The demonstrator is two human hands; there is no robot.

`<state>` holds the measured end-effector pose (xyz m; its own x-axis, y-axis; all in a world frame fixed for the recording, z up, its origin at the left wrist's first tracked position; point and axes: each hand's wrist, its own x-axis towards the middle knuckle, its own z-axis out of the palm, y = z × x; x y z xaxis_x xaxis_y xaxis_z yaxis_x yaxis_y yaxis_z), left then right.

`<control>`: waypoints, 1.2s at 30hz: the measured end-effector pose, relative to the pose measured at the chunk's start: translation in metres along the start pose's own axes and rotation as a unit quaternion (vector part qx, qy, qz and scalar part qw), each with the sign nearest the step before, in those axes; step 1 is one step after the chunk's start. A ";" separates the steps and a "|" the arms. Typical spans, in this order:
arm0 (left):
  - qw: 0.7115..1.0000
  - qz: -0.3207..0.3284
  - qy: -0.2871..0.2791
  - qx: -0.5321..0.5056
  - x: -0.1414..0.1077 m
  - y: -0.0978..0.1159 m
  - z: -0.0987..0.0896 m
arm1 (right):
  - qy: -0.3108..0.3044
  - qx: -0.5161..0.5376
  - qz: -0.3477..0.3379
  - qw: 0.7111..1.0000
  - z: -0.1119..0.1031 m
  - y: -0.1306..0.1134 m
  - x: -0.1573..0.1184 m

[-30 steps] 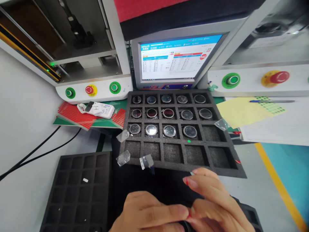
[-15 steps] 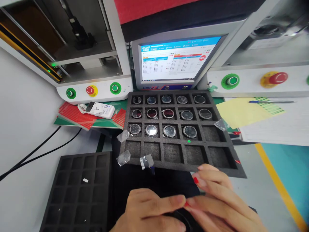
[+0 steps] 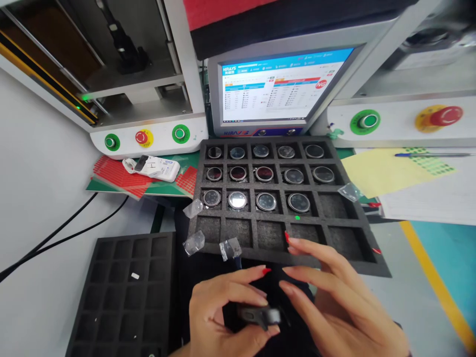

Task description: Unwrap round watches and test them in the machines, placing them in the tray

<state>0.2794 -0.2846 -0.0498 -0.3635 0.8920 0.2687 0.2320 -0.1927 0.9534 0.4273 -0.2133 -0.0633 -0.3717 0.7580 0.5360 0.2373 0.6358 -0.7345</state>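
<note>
My left hand (image 3: 226,312) pinches a dark watch case (image 3: 259,316) between thumb and fingers, low in the middle of the head view. The case is turned edge-on, so its face is hidden. Just to its right, my right hand (image 3: 334,292) is open, fingers apart, with nothing visible in it. Its upper fingertip overlaps the front row of a black foam tray (image 3: 290,258). Several round watch cases (image 3: 298,202) sit face up in the tray's three back rows.
Clear film pieces (image 3: 230,248) cling to the tray's edges. A second foam tray (image 3: 173,277) stands lower left. Behind are a monitor (image 3: 271,94) and machine panels with a red stop button (image 3: 446,116). A white handheld device (image 3: 158,167) lies left, yellow paper (image 3: 375,173) right.
My hands have drawn apart. My right fingers have left the watch case and spread, while my left hand has turned it edge-on into view. The camera has shifted slightly.
</note>
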 end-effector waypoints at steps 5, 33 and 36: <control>0.999 0.029 0.004 0.030 0.006 0.006 0.000 | -0.022 0.024 0.004 0.999 0.002 0.001 0.006; 0.976 -0.193 0.012 -0.104 -0.004 0.005 -0.003 | -0.050 -0.017 0.012 0.999 0.012 0.005 0.007; 0.980 -0.186 0.002 -0.067 -0.002 0.007 -0.006 | -0.066 0.018 0.022 0.997 0.014 0.006 0.007</control>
<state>0.2759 -0.2899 -0.0429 -0.4036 0.9094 -0.1001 -0.0375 0.0928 0.9950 0.4132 -0.2065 -0.0694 -0.4776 0.7575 0.4451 0.2237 0.5948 -0.7722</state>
